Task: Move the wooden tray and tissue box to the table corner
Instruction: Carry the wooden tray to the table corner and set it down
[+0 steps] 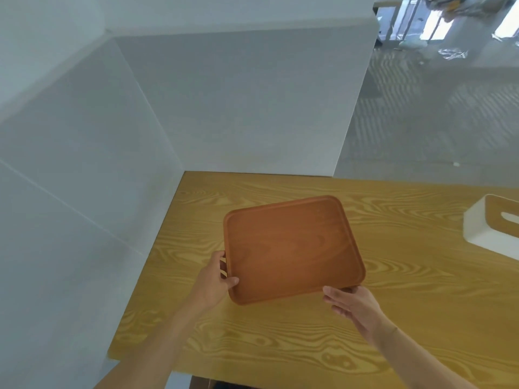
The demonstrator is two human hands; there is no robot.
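Note:
A square reddish-brown wooden tray [292, 248] with rounded corners and nothing in it is held over the yellow wood-grain table [280, 346]. My left hand [216, 282] grips its near-left edge, thumb on the rim and fingers underneath. My right hand [351, 301] holds the near-right corner with fingers under the edge. The tissue box [488, 228], white with a wooden lid and a slot, stands at the right edge of view, partly cut off.
White partition walls [238, 108] close off the table's far-left corner. The bare tabletop of that corner lies beyond the tray. To the right of the partition there is a glass pane showing a grey floor.

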